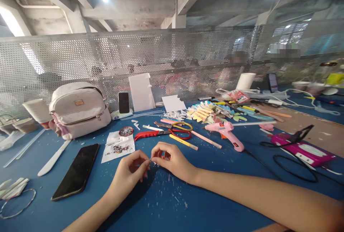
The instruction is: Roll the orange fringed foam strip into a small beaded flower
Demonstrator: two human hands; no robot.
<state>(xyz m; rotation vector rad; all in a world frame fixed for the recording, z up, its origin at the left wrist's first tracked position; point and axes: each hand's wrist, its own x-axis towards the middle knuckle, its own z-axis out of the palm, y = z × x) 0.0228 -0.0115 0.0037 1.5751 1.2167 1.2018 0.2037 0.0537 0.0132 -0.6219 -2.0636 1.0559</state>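
My left hand (131, 173) and my right hand (172, 160) meet fingertip to fingertip above the blue table (204, 196). Both are pinched closed, and whatever lies between the fingertips is too small to make out. Pale shavings (176, 199) are scattered on the table just below. A white paper (107, 155) bearing small dark and coloured bits (120, 148) lies beyond my left hand, with a small round dish (125, 131) at its far edge. Past my right hand are red-handled pliers (147, 135), scissors (181, 131) with red and yellow handles, and a yellow marker (183, 142).
A black phone (76, 173) and a white plastic knife (53, 158) lie left, before a pale backpack (79, 108). A pink glue gun (227, 133) with a trailing cord and a magenta power strip (302, 149) occupy the right. Coloured paper pieces (204, 112) are heaped behind; a perforated metal screen (115, 56) stands beyond.
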